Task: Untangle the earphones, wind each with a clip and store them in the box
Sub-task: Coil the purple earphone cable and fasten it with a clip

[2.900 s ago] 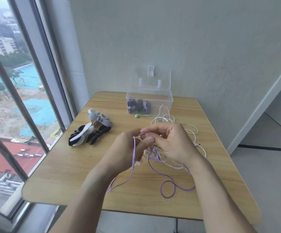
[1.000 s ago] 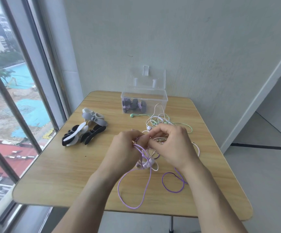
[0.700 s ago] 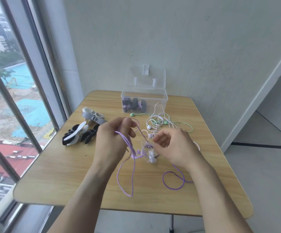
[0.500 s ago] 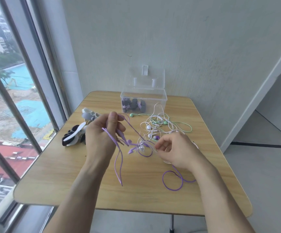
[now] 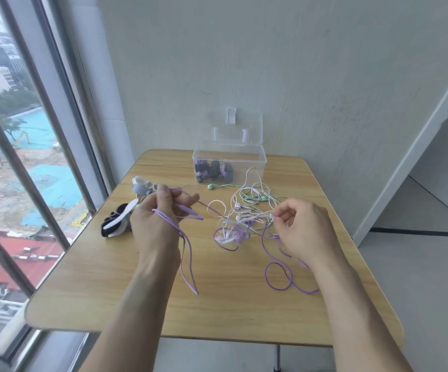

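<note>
A rounded wooden table (image 5: 104, 299) held a clear plastic box (image 5: 252, 162) at 12 o'clock, its dark contents indistinct. The left hand (image 5: 158, 224) gripped a thin purple cord (image 5: 188, 261); the right hand (image 5: 306, 232) pinched strands of the tangled earphones (image 5: 241, 224) at centre. Black and white clips (image 5: 118, 218) at 10 o'clock lay partly hidden.

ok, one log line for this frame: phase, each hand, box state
phase: untangling | left hand: grips purple earphone cable, pulled clear of tangle | right hand: pinches white cable at tangle | box: open, wound earphones inside
</note>
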{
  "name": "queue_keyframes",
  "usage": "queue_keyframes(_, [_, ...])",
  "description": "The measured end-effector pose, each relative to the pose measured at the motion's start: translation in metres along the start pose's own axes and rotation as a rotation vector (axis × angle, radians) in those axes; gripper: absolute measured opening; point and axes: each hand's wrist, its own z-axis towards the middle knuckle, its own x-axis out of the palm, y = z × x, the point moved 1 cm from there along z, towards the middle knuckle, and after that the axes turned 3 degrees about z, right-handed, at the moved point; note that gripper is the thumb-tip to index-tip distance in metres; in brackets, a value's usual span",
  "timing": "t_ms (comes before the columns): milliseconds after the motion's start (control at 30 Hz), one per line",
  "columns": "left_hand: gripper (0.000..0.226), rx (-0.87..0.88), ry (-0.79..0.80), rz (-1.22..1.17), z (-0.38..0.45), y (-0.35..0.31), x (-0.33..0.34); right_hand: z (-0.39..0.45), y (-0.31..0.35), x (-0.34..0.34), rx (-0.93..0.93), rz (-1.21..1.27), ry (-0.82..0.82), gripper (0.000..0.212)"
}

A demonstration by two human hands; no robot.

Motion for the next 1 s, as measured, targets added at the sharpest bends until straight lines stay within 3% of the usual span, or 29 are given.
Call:
queue_keyframes(67, [0.032, -0.021, 0.134, 0.045, -0.005, -0.002, 0.006, -0.003, 0.000, -0.001, 0.010, -0.019, 0.171, 0.018])
queue_keyframes(167, [0.030, -0.053, 0.301, 0.122, -0.014, -0.003, 0.014, -0.009, 0.015, 0.001, -0.095, 0.188, 0.308, 0.030])
queue_keyframes(300, [0.028, -0.062, 0.436, 0.135, -0.024, -0.006, 0.021, -0.016, 0.034, 0.013, -0.103, 0.432, 0.447, 0.019])
queue_keyframes(467, [0.028, 0.048, 0.397, 0.150, -0.028, -0.007, 0.020, -0.014, 0.023, 0.024, -0.019, 0.309, 0.429, 0.002])
queue_keyframes(633, [0.028, 0.029, 0.341, 0.212, -0.021, -0.002, 0.015, -0.011, 0.018, 0.016, 0.024, 0.262, 0.313, 0.014])
queue_keyframes(833, [0.031, 0.146, 0.497, 0.524, -0.025, 0.009, 0.017, -0.009, 0.017, 0.007, 0.120, 0.596, 0.318, 0.015])
queue_keyframes(900, [0.032, 0.152, 0.579, 0.578, -0.029, 0.013, 0.020, -0.009, 0.019, 0.006, 0.105, 0.651, 0.348, 0.010])
queue_keyframes(1000, [0.033, 0.138, 0.573, 0.676, -0.030, 0.015, 0.021, -0.010, 0.019, 0.007, 0.082, 0.657, 0.366, 0.007])
